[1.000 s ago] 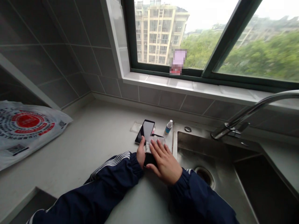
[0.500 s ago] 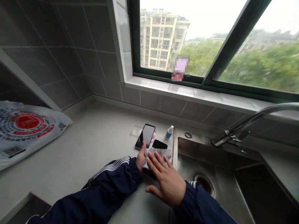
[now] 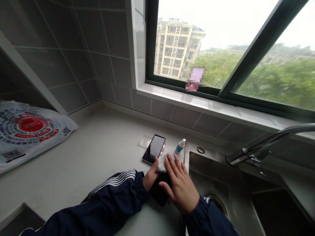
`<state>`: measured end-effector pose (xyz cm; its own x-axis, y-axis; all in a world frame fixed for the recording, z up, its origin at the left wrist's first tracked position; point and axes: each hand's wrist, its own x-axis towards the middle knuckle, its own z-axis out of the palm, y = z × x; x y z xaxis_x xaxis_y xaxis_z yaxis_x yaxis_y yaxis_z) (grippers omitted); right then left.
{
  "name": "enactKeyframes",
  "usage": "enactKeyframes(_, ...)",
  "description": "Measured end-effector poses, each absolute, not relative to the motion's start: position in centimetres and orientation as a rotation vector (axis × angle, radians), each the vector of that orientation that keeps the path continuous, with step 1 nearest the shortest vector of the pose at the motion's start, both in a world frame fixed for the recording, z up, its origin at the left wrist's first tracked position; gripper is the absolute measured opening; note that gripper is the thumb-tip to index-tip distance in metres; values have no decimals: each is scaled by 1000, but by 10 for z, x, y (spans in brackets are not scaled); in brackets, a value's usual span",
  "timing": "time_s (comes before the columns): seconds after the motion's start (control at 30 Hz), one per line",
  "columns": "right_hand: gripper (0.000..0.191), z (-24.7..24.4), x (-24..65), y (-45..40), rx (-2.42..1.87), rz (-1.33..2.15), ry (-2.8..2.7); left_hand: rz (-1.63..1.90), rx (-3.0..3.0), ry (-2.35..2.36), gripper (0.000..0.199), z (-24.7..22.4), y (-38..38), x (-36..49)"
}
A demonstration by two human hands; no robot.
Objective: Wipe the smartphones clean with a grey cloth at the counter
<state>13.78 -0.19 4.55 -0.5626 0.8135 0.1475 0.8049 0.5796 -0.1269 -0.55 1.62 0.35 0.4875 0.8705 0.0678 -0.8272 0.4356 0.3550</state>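
Observation:
A black phone (image 3: 158, 193) lies under both my hands, with its far end covered by a white wet wipe (image 3: 163, 163). My left hand (image 3: 150, 178) grips the phone's left edge. My right hand (image 3: 180, 187) presses on the wipe and the phone, fingers spread. Just beyond them, a second black smartphone (image 3: 154, 149) lies flat on the counter, its dark screen facing up. A small spray bottle (image 3: 180, 146) with a white nozzle stands to its right. Behind that phone lies a clear plastic piece (image 3: 144, 141).
A stainless steel sink (image 3: 209, 164) is set into the pale counter (image 3: 98, 144) right of my hands, with a curved faucet (image 3: 261, 149) behind it. A printed plastic bag (image 3: 27, 131) lies at the left. Grey wall tiles and a window stand behind.
The wipe now covers the black phone's far end, and the phone's near part shows below it. My hands have shifted toward me, and the whole view has moved down and slightly right.

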Motion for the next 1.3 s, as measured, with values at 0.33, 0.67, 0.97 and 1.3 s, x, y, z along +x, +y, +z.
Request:
enactKeyframes(0.33, 73, 46, 132, -8, -1346, 261, -2709, 977, 231, 226, 66, 6, 19, -10)
enactKeyframes(0.67, 84, 84, 128, -27, -1185, 785, -2837, 742, 23, 412, 94, 16, 21, -23)
enactKeyframes(0.97, 84, 89, 130, -31, -1024, 1085, -2872, 754, 150, 563, 94, 22, 17, -27)
enactKeyframes(1.3, 75, 96, 127, -37, -1153, 888, -2933, 761, 293, 550, 91, 26, 17, -26)
